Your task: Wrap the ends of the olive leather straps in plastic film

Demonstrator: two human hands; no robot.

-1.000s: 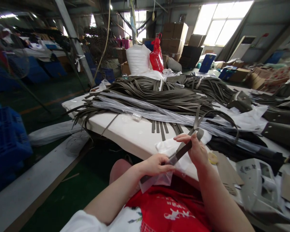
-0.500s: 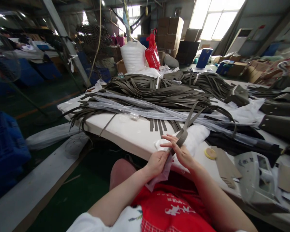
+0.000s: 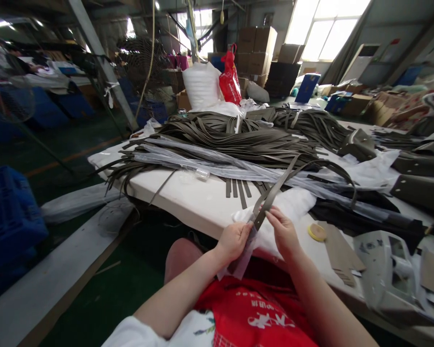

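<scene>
My left hand is closed on the lower end of a long grey-brown strap and on a clear plastic sleeve hanging below it. My right hand pinches the same strap a little higher, fingertips pressed on its face. The strap runs up and right from my hands toward a big heap of like straps on the white table. Both hands hover at the table's near edge, above my lap.
A yellow tape roll and brown card pieces lie right of my hands. A grey machine part sits at the right. White and red bags stand behind the heap. Blue crates are on the floor left.
My hands have come closer together along the strap. The plastic sleeve now hangs narrower below my left hand, and the strap stretches straighter toward the heap.
</scene>
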